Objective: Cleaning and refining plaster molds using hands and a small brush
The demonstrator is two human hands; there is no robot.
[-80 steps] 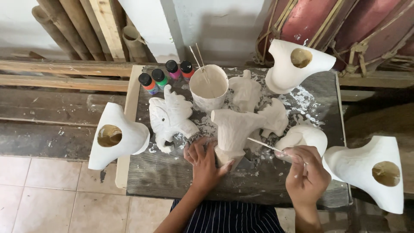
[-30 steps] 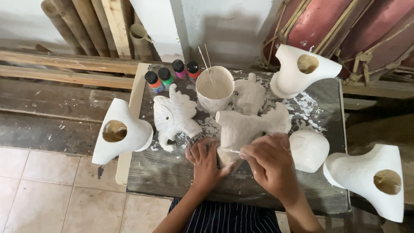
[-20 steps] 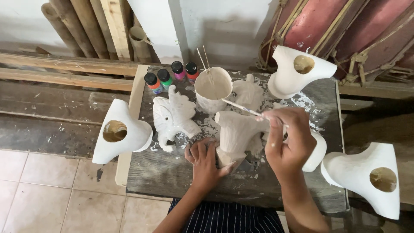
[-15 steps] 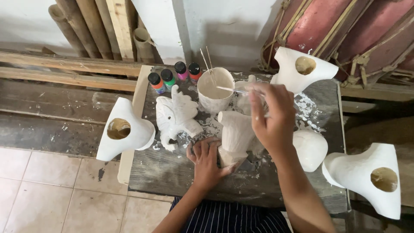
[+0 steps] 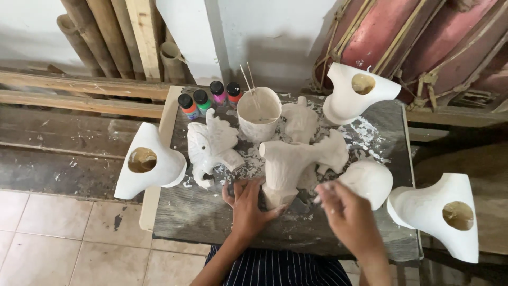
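Person steadying a white carved figure (image 5: 296, 159) at the near middle of the desk (image 5: 211, 222).
Left hand (image 5: 246, 204) is pressing against the figure's base, fingers spread – bracing, not wrapping it. Right hand (image 5: 344, 212) is hovering just right of the figure, blurred – can't tell whether it's pinching anything. White cup (image 5: 259, 112) with sticks is standing behind, paint bottles (image 5: 209, 99) to its left.

Dark, paint-splashed bench (image 5: 211, 222). On it stood a white cup (image 5: 259, 113), four paint bottles (image 5: 208, 99) at the back left corner, white carved figures (image 5: 212, 146) mid-bench, and hollow white pieces (image 5: 146, 168) overhanging its edges.
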